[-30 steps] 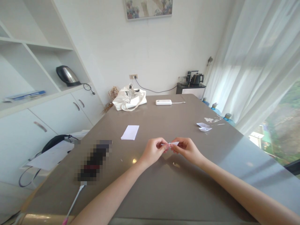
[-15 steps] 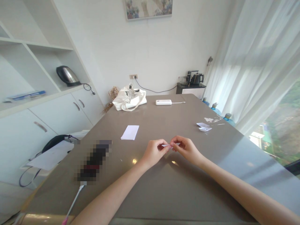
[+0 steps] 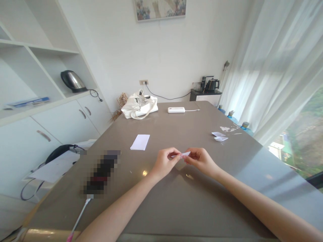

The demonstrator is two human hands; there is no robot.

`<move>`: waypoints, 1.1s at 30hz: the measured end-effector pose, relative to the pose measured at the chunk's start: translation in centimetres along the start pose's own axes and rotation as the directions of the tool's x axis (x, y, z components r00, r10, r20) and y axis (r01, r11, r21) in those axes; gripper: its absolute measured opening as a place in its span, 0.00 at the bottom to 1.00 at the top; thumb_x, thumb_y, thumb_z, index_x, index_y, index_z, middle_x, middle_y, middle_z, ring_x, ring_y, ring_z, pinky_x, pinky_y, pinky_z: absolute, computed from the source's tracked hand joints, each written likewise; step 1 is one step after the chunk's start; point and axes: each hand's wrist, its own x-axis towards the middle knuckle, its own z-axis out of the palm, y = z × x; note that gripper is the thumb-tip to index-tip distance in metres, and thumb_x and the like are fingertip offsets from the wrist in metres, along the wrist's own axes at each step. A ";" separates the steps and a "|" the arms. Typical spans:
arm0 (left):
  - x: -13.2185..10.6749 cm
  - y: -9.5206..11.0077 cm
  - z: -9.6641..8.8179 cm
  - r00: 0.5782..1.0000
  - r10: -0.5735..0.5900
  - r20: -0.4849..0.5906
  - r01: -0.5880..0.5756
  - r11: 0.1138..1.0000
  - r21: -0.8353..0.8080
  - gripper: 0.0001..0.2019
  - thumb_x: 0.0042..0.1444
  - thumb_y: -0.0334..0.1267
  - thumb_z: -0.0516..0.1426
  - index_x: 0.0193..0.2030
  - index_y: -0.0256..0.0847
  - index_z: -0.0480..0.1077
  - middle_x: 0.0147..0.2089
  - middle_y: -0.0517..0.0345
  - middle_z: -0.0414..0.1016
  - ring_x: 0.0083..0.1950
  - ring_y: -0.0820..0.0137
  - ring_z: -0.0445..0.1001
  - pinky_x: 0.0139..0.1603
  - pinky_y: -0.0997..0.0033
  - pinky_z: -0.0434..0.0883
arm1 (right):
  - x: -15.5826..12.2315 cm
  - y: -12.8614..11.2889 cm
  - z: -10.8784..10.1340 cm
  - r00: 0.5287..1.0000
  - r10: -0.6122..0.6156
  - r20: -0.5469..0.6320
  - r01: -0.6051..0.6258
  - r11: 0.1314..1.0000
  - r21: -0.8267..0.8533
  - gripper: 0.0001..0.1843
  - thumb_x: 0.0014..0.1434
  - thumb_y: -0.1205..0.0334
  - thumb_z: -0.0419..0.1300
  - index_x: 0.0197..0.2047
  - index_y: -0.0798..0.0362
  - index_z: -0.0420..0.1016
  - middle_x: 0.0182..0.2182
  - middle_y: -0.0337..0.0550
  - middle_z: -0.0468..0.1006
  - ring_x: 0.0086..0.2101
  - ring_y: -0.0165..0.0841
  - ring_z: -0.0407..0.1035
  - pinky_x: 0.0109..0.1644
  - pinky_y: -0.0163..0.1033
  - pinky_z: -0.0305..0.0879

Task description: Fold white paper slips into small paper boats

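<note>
Folded paper (image 3: 186,154): I had it between both hands, apparently just above the table (image 3: 176,211), long axis running crosswise from one to the other.
Left hand (image 3: 165,164): pinched its left part, wrist angled inward.
Right hand (image 3: 204,162): pinched the opposite part, mirroring that pose; neither was nearer.
Paper stack (image 3: 140,142): lay beyond my left hand, leftward.
Folded pieces (image 3: 221,138): lay beyond my right, rightward.

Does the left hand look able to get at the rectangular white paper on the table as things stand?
Probably yes: nothing shows between the left hand and the rectangular white paper, though that hand is occupied, pinching the small paper piece.
</note>
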 end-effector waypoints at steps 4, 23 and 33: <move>0.0 0.0 -0.2 0.999 0.024 -0.032 -0.024 1.000 -0.012 0.11 0.54 0.42 0.57 0.28 0.35 0.73 0.28 0.55 0.76 0.31 0.70 0.73 0.34 0.75 0.68 | 0.1 0.4 0.1 0.999 -0.003 0.032 0.002 0.999 0.040 0.19 0.53 0.47 0.59 0.28 0.57 0.73 0.22 0.40 0.74 0.24 0.30 0.66 0.28 0.33 0.63; -0.4 0.0 -0.5 0.969 0.245 0.014 -0.234 0.904 0.358 0.07 0.57 0.34 0.54 0.33 0.40 0.73 0.32 0.55 0.75 0.34 0.71 0.72 0.37 0.74 0.66 | 0.7 0.3 0.1 0.997 0.075 -0.002 -0.072 0.965 0.253 0.22 0.49 0.44 0.62 0.31 0.58 0.76 0.25 0.43 0.77 0.26 0.31 0.70 0.33 0.37 0.68; -0.2 -0.8 0.1 0.999 -0.032 -0.012 0.032 0.999 -0.016 0.11 0.54 0.42 0.58 0.37 0.37 0.74 0.36 0.51 0.79 0.36 0.67 0.77 0.40 0.71 0.72 | 0.7 0.5 0.0 0.995 0.103 -0.014 -0.092 0.937 0.336 0.20 0.46 0.47 0.66 0.31 0.57 0.76 0.26 0.43 0.78 0.28 0.32 0.72 0.38 0.39 0.70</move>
